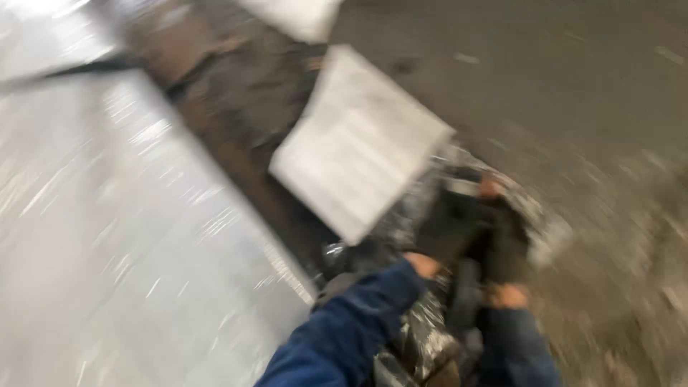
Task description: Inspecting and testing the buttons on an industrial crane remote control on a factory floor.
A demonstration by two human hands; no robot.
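Frame heavily motion-blurred. Both hands down at a dark machine point(473, 236) with shiny crinkled foil or plastic point(423, 322) around it, on the gritty floor point(588, 107). Left hand point(423, 264), blue sleeve, pressed against the machine's near left side. Right hand point(510, 295), also blue sleeve, at its near right side. Fingers of both hidden or smeared: cannot tell if gripping or just resting. White slab point(358, 140) lying tilted just beyond the machine, second white piece point(297, 16) at the top edge. Pale glossy sheet point(107, 236) covering the floor's left half, its dark edge running diagonally past the machine. Step, as a judgement: settling or repositioning the machine with both hands. Next move likely needs a firm two-handed hold low on the body, clear of the loose foil and of the slab.
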